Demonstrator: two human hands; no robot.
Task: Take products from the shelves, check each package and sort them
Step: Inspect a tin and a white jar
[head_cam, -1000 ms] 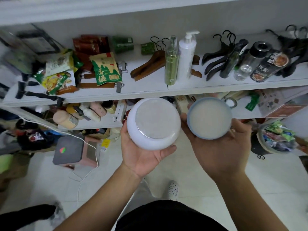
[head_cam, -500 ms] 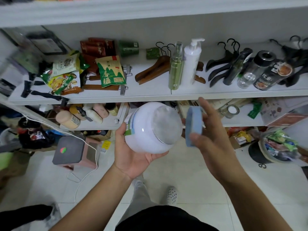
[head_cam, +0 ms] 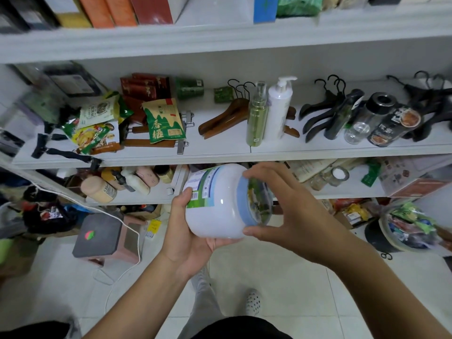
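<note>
Head view: at the bottom centre of the frame a foot in a perforated white shoe (head_cam: 253,302) stands on the pale tiled floor (head_cam: 281,277). Above it, mid-frame, the left hand (head_cam: 186,236) cradles a white jar (head_cam: 220,214) lying on its side, fingers curled beneath it and thumb pressed on the green-and-white label (head_cam: 200,189). The right hand (head_cam: 298,211) clasps the light blue lid (head_cam: 244,204) seated on the jar's mouth, a finger over the top of the rim and the thumb under it. At lower left a grey-topped pink stool (head_cam: 97,236) sits on the floor with a white cable (head_cam: 137,243) draped across it. Behind the jar, the lower shelf (head_cam: 146,199) holds bottles lying down. On the middle shelf (head_cam: 220,155), from left to right of the frame, lie snack packets, a green tea bag (head_cam: 163,121), wooden hangers (head_cam: 220,118), an upright green spray bottle (head_cam: 256,116) touching a white pump bottle (head_cam: 278,106), and black hangers (head_cam: 322,111). Coloured boxes (head_cam: 122,8) line the top edge.
</note>
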